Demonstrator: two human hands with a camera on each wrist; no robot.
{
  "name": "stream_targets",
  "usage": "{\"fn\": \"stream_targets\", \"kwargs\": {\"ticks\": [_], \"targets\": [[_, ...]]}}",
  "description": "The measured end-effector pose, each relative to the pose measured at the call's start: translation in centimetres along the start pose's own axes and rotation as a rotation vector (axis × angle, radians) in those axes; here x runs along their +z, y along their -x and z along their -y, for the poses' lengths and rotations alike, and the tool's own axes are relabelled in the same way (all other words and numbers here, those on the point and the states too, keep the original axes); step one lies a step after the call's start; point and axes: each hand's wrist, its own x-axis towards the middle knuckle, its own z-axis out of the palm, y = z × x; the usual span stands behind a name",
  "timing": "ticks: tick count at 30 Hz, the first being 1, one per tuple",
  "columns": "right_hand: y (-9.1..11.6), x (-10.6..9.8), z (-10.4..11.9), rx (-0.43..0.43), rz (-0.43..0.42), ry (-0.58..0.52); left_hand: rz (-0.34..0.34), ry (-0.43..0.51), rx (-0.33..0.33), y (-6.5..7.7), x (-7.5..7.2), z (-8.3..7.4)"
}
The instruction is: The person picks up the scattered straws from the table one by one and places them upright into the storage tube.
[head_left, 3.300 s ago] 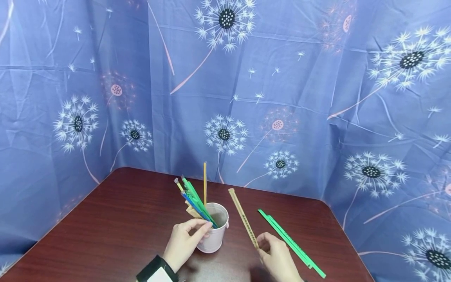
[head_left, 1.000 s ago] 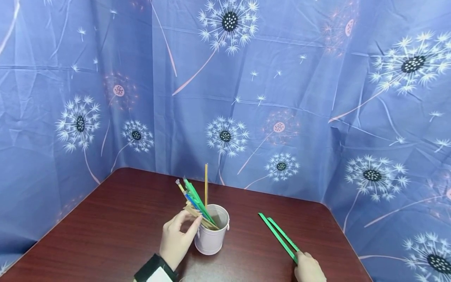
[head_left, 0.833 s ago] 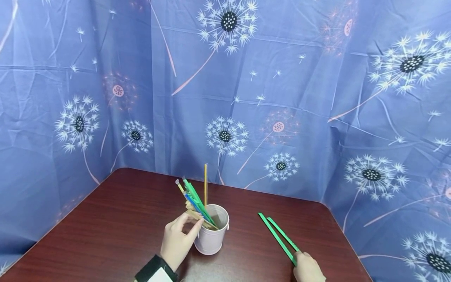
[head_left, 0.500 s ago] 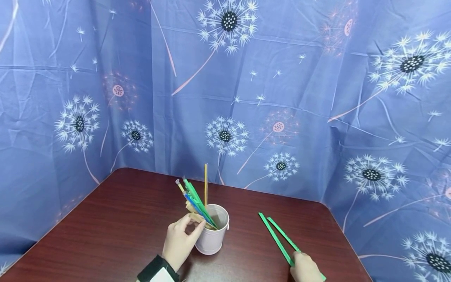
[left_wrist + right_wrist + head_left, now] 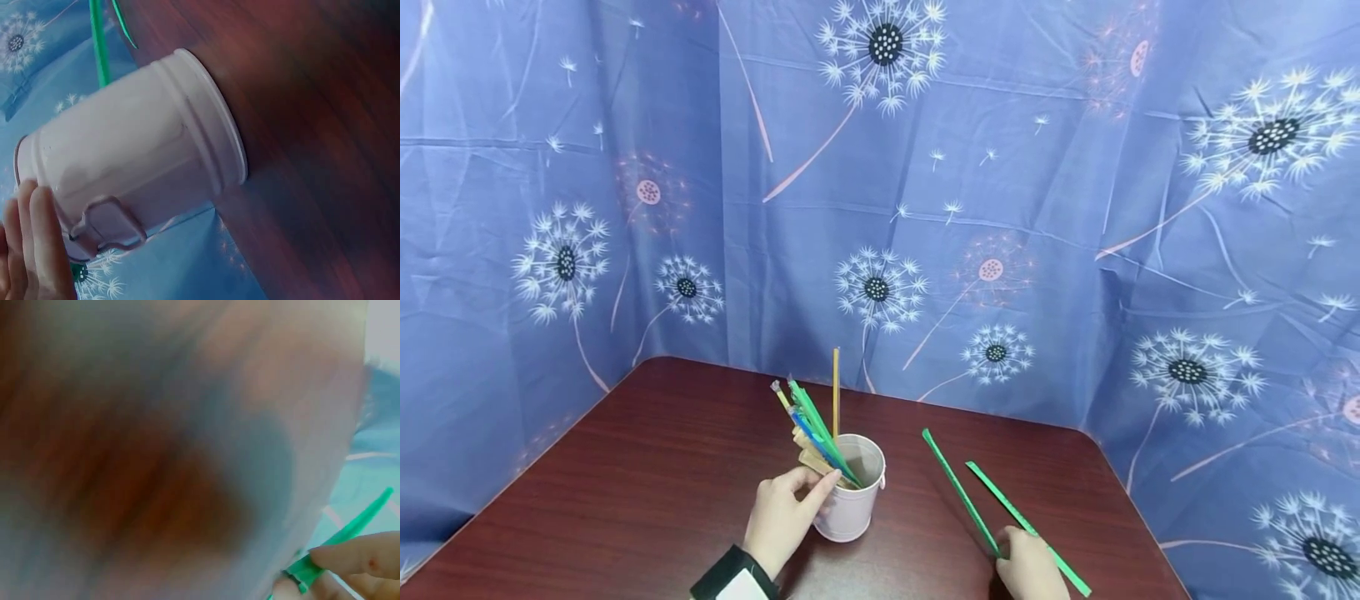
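A small pale pink bucket [image 5: 848, 518] stands upright on the table. My left hand [image 5: 781, 518] is at its near left rim, thumb and forefinger pinching there beside the leaning beige sticks [image 5: 815, 458]; straightened fingers [image 5: 47, 231] show against the bucket in the left wrist view. Green strips [image 5: 806, 408], a blue stick [image 5: 814, 437] and a yellow stick [image 5: 837, 392] also stand in the bucket. My right hand [image 5: 1028, 562] grips the near end of a slim green stick [image 5: 958, 487], tilted up toward the bucket. Another green stick [image 5: 1003, 498] lies partly behind that hand.
The dark red-brown table [image 5: 662, 467] has rounded far corners. Blue dandelion-print cloth [image 5: 790, 275] hangs behind it and along both sides. A black band with a white device [image 5: 737, 575] is on the left wrist.
The right hand has put down the beige stick and taken one green stick, lifting it away leftward from the other. The left hand stays by the rim, having shifted from the blue stick to the beige ones.
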Motion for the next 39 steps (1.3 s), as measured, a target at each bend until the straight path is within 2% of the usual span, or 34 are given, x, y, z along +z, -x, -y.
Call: {"fn": "stream_targets", "kwargs": {"ticks": [2,4,8,10,13,19,24,28,34,39], "targets": [[0.1,-0.1,1.0,-0.021,-0.009,-0.066,0.056,0.043,-0.044,0.1,0.0,-0.2],[0.3,-0.2,2.0,-0.059,-0.051,-0.137,0.085,0.077,-0.056,0.2,0.2,-0.3],[1.0,-0.4,4.2,-0.115,-0.088,-0.274,0.173,0.24,-0.072,0.3,0.6,-0.6],[1.4,-0.5,5.3,-0.147,-0.071,-0.338,0.23,0.35,-0.096,0.3,0.7,-0.9],[2.0,-0.4,6.9,-0.207,-0.035,-0.42,0.26,0.443,-0.103,0.4,0.8,-1.3],[3.0,0.2,8.8,-0.349,0.033,-0.526,0.244,0.565,-0.126,0.4,0.8,-2.1],[3.3,0.8,9.4,-0.438,0.067,-0.551,0.206,0.645,-0.143,0.2,0.8,-2.5],[3.4,1.0,9.5,-0.449,0.092,-0.559,0.188,0.706,-0.144,0.1,0.9,-2.7],[3.3,0.8,9.6,-0.454,0.089,-0.537,0.145,0.696,-0.12,0.1,0.9,-2.7],[2.7,0.3,8.4,-0.406,0.06,-0.426,0.067,0.714,-0.071,-0.1,0.3,-2.7]]}}
